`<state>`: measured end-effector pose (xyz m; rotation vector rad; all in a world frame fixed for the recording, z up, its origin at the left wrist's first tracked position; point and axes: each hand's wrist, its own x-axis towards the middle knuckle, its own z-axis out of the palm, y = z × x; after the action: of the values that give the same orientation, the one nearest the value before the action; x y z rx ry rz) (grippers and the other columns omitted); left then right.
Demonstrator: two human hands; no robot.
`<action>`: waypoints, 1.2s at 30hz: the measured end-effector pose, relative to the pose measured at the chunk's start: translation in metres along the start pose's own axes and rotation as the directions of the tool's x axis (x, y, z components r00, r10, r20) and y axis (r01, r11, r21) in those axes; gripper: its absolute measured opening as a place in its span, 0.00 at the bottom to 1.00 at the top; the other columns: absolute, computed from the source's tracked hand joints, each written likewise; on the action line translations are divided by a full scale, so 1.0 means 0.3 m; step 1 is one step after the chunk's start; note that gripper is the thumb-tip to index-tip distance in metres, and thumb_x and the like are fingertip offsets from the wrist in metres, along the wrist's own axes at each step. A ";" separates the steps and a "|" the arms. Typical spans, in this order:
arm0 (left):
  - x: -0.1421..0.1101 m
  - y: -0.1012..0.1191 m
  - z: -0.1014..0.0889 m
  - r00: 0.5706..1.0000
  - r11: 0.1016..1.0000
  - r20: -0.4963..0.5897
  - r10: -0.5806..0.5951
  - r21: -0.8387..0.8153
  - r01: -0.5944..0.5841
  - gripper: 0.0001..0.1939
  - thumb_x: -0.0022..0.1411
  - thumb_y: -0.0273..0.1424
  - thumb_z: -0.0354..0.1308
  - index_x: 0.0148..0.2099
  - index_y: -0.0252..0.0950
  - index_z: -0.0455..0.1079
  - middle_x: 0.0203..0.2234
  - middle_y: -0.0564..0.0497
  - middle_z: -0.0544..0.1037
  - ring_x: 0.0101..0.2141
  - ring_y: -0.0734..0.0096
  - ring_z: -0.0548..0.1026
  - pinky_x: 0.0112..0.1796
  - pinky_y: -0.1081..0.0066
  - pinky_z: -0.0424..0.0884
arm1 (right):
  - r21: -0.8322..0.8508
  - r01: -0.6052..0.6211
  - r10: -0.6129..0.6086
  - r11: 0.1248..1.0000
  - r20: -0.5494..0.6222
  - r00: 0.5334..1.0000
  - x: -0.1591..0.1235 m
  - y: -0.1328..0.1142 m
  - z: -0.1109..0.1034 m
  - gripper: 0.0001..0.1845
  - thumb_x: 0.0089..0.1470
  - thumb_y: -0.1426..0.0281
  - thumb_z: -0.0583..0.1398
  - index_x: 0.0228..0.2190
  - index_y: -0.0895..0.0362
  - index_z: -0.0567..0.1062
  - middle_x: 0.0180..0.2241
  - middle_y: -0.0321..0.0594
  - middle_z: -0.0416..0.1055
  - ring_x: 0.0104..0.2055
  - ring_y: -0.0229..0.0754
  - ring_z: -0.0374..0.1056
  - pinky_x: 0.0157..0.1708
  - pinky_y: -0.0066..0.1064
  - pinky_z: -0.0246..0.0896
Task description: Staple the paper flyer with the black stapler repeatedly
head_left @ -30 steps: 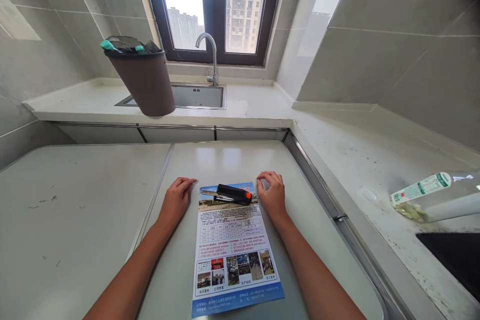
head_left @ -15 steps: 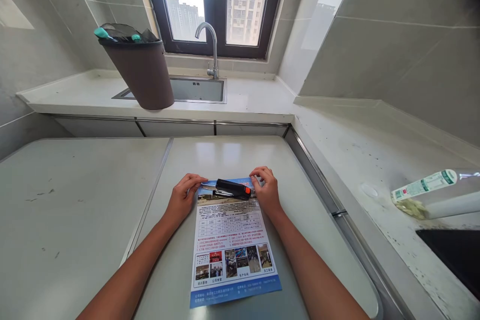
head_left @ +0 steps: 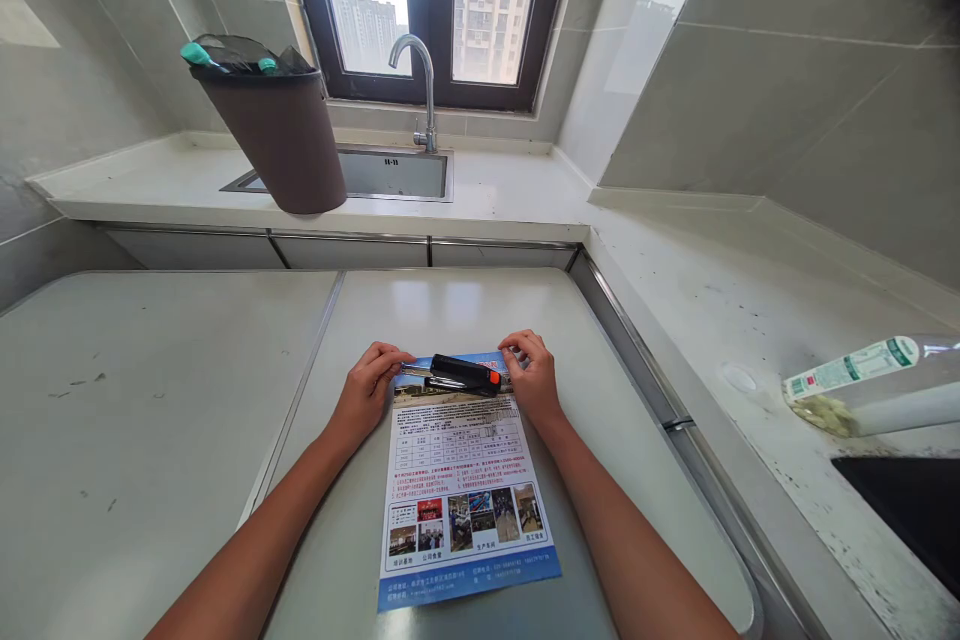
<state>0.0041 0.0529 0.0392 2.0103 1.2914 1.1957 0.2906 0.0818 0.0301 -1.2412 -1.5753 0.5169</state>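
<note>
A printed flyer (head_left: 465, 470) with a blue border, tables and small photos lies on the pale table. Across its upper part rests a black stapler (head_left: 465, 375) with an orange-red spot at its right end. A thin metal part of it points left. My left hand (head_left: 369, 388) is closed in a pinch at the flyer's top left corner, close to that metal part; whether the fingertips also touch the metal I cannot tell. At the top right corner, the thumb and fingers of my right hand (head_left: 532, 378) pinch the flyer's edge, just beyond the stapler's orange-red end.
On the far counter, a brown bin (head_left: 274, 135) with a dark bag stands by the sink (head_left: 448, 175) and its faucet (head_left: 429, 90). To the right, a clear labelled bottle (head_left: 855, 375) lies on the side counter. A seam (head_left: 307, 380) divides the tabletop (head_left: 180, 420).
</note>
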 end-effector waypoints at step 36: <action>0.000 0.004 0.011 0.997 0.993 0.083 0.006 0.119 -0.016 0.05 0.69 0.31 0.58 0.45 0.41 0.73 0.38 0.51 0.76 0.36 0.66 0.72 0.40 0.66 0.69 | -0.032 0.271 -0.226 0.962 0.466 0.856 -0.055 -0.055 0.057 0.20 0.60 0.73 0.63 0.53 0.50 0.71 0.44 0.43 0.74 0.46 0.51 0.67 0.48 0.44 0.65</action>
<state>0.0075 0.0526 0.0385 2.1303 1.3415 1.0511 0.2671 0.0652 0.0296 -1.0037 -2.1522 0.5998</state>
